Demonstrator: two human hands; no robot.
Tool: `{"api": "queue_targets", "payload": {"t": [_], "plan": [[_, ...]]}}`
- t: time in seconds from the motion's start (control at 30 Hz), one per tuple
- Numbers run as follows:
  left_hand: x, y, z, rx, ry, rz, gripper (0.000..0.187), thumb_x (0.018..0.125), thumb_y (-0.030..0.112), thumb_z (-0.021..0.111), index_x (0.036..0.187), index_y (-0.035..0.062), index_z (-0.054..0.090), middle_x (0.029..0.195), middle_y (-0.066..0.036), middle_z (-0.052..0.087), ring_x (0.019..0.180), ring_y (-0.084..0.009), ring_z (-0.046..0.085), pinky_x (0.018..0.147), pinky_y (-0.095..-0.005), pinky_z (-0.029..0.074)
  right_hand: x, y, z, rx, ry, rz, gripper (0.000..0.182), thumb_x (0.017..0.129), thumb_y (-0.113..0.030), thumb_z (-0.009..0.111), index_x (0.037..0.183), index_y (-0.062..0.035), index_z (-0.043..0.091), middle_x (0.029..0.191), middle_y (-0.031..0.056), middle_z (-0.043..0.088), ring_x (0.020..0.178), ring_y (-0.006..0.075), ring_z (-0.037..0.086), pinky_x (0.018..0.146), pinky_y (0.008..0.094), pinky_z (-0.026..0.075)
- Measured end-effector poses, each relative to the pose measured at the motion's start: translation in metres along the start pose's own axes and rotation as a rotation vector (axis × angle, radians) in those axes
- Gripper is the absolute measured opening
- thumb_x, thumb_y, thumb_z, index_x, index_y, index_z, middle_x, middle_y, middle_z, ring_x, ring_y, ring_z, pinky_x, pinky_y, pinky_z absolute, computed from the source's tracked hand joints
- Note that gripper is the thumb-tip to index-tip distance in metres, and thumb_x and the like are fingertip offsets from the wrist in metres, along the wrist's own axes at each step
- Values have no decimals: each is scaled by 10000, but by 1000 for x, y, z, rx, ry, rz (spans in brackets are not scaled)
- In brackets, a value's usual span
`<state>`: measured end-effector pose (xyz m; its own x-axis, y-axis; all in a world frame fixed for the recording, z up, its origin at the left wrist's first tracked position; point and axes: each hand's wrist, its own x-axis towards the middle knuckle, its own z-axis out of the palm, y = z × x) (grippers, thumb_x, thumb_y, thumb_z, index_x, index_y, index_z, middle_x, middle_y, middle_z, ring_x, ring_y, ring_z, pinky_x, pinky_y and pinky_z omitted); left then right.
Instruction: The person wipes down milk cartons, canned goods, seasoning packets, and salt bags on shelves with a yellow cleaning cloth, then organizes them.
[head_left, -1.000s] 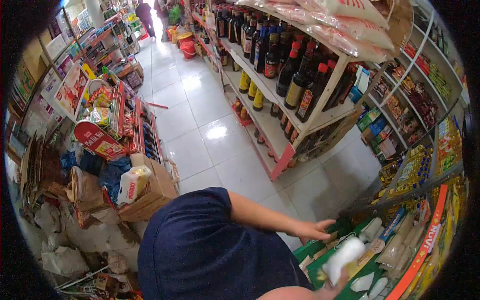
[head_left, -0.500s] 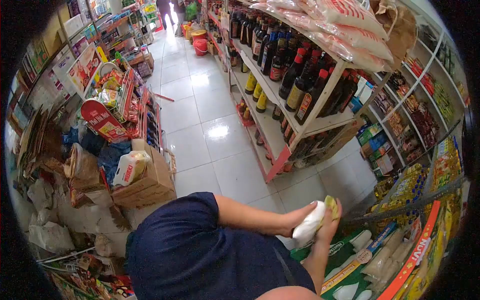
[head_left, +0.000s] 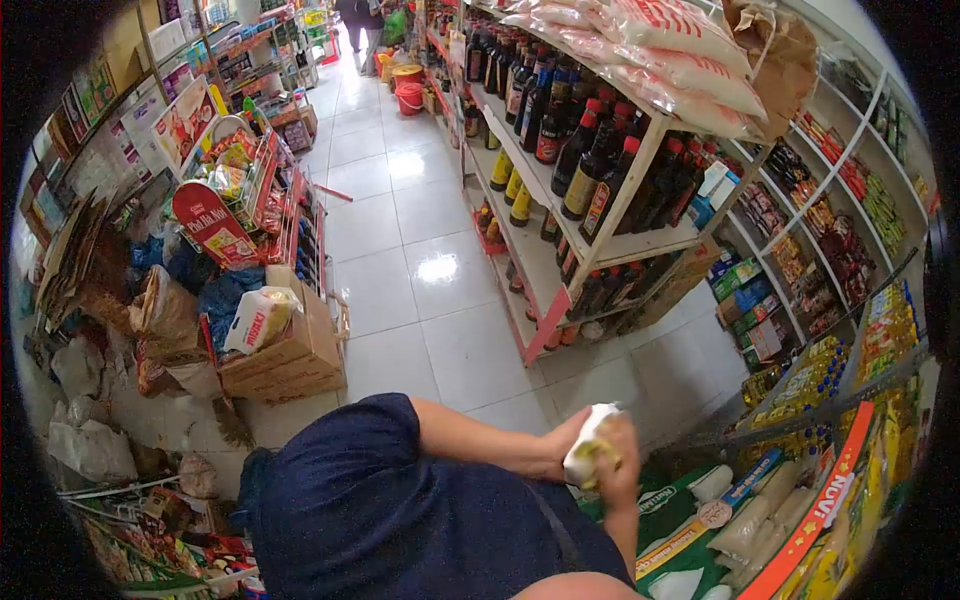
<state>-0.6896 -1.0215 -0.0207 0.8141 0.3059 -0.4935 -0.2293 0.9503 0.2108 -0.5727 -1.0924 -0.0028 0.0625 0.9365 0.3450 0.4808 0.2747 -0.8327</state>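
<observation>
Both my hands are together in front of my navy shirt, at the lower middle of the view. My left hand point(head_left: 562, 447) is closed around a white packet point(head_left: 590, 428), which looks soft, with no label that I can read. My right hand point(head_left: 620, 458), blurred by motion, presses a crumpled yellow-green cloth point(head_left: 597, 462) against the packet's side. The fingers of the right hand are bent over the cloth. Below and right of my hands lies a green display shelf point(head_left: 668, 510) with bags of pale grain point(head_left: 745, 525).
A rack of dark sauce bottles point(head_left: 585, 185) stands ahead, topped by white sacks point(head_left: 680, 65). Oil bottles point(head_left: 800, 385) line the right. At left are a cardboard box point(head_left: 290, 350) and a noodle stand point(head_left: 215, 225). A tiled aisle point(head_left: 390, 260) runs to the doorway, where a person stands.
My hands have moved left and closer to my body with the packet and cloth. The right hand has shifted across the packet's face, and the packet has turned.
</observation>
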Motion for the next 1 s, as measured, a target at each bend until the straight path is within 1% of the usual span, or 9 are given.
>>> {"api": "queue_targets", "payload": {"t": [0.13, 0.27, 0.37, 0.47, 0.6, 0.73, 0.87, 0.97, 1.0], "plan": [[-1, -13, 5, 65, -97, -136, 576, 891, 576, 254, 1103, 122, 538, 1010, -97, 607, 864, -256, 606, 779, -418, 480, 8, 21, -19, 482, 183, 529, 389, 784, -195, 542, 1136, -30, 540, 1189, 153, 515, 1144, 297, 450, 1003, 420, 304], [6, -14, -2, -109, -182, -97, 632, 853, 645, 265, 1084, 128, 544, 991, -89, 612, 883, -274, 597, 802, -427, 470, -7, 0, -9, -62, -84, -6, 408, 746, -183, 558, 1129, -44, 562, 1177, 152, 520, 1126, 295, 463, 984, 416, 327], [17, -22, -17, -147, -283, -87, 666, 832, 674, 270, 1107, 124, 526, 1008, -109, 603, 902, -291, 588, 810, -461, 455, -12, -35, -5, -247, -257, -94, 409, 732, -189, 557, 1116, -47, 575, 1192, 156, 507, 1136, 310, 450, 985, 412, 328], [26, -28, -17, 69, -127, -213, 658, 840, 668, 246, 1093, 131, 532, 999, -109, 603, 892, -282, 584, 793, -455, 452, -27, 19, -8, 84, 204, 170, 402, 762, -193, 545, 1128, -28, 559, 1225, 164, 478, 1147, 308, 439, 995, 406, 315], [29, -32, -15, 169, -115, -247, 639, 862, 632, 222, 1112, 127, 523, 1016, -114, 597, 906, -295, 577, 796, -433, 451, -29, 23, -13, 488, 318, 510, 393, 827, -189, 505, 1155, 27, 514, 1248, 184, 450, 1170, 289, 417, 1012, 389, 294], [15, -22, -4, 48, -13, -101, 625, 884, 599, 204, 1172, 124, 490, 1055, -127, 581, 946, -315, 568, 844, -435, 431, -40, -10, -2, -145, 36, 196, 412, 803, -239, 539, 1169, -52, 525, 1276, 189, 432, 1253, 359, 314, 1041, 443, 229], [15, -19, -3, 8, 34, -88, 629, 895, 586, 185, 1221, 121, 456, 1116, -138, 554, 1014, -309, 542, 896, -447, 406, -38, -29, -1, -241, -116, 42, 407, 805, -244, 548, 1175, -75, 528, 1298, 183, 413, 1272, 353, 289, 1047, 444, 221], [11, -24, 4, 105, 152, -223, 601, 906, 568, 209, 1252, 133, 438, 1186, -116, 521, 1048, -285, 525, 912, -455, 402, -47, 29, 2, 209, 305, 263, 424, 831, -216, 527, 1228, -79, 469, 1301, 160, 413, 1248, 303, 333, 1034, 411, 261], [8, -23, 6, 171, 58, -236, 573, 912, 549, 235, 1268, 141, 420, 1210, -103, 503, 1060, -275, 517, 913, -452, 402, -41, 32, -3, 526, 374, 398, 452, 854, -184, 501, 1277, -72, 390, 1280, 130, 424, 1183, 262, 406, 1004, 376, 319]]}}
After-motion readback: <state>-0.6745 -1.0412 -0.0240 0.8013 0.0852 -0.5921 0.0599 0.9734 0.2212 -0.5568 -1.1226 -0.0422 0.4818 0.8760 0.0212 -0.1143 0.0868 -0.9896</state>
